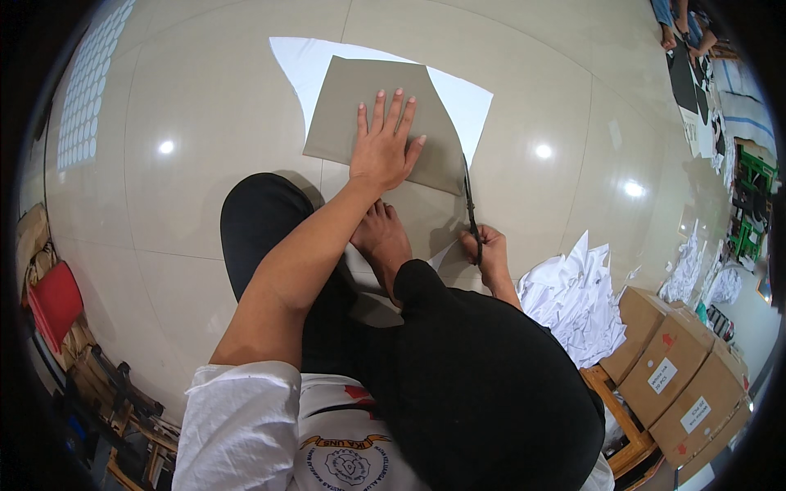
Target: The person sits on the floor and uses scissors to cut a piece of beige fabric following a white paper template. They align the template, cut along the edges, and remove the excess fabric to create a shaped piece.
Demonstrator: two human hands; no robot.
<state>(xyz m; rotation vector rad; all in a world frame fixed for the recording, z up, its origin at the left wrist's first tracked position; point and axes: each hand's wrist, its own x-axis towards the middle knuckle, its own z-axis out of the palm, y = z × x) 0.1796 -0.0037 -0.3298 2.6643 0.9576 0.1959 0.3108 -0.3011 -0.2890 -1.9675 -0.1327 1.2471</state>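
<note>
On the floor [205, 98], white sheet [309, 69] juts uncut left of the brown template [352, 90], which the spread left grip [383, 151] presses, grasping nothing, while the right grip [491, 250] clasps scissors [471, 209] along the right edge, seemingly only partly trimmed.

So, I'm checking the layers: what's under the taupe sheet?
White material sticks out from under the taupe sheet at top, left and right; anything further beneath is covered.

Bright light glares in white spots off the glossy floor [196, 98]; soft shadow lies beside the right hand [490, 249]; lines bend toward the black rim
</note>
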